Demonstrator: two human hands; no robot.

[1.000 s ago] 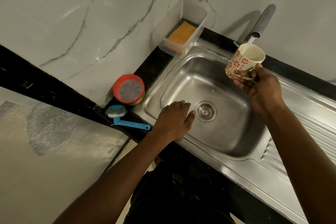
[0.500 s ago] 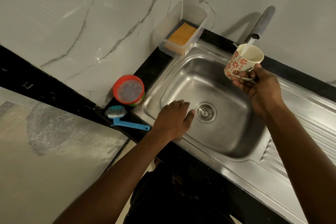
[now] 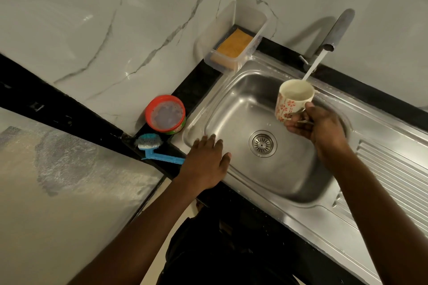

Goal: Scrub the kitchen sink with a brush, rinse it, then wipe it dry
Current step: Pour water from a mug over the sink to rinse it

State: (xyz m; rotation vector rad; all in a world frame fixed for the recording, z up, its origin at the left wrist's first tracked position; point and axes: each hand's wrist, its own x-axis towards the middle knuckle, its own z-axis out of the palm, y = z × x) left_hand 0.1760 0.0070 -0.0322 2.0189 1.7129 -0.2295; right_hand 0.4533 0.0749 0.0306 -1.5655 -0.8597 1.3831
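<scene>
Your right hand (image 3: 322, 125) grips a floral ceramic mug (image 3: 293, 99) under the running metal tap (image 3: 337, 30), likely collecting rinse water, while your flat left hand (image 3: 206, 164) braces on the rim of the stainless steel sink (image 3: 234, 99).

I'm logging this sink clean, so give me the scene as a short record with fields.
sink: steel basin, drain strainer in place
tap: running, stream falls into floral mug
right hand: holds floral mug under tap
left hand: open, flat on sink's left rim
blue brush: lying on black counter, untouched
red tub: beside blue brush
clear container: corner, orange sponge inside
</scene>
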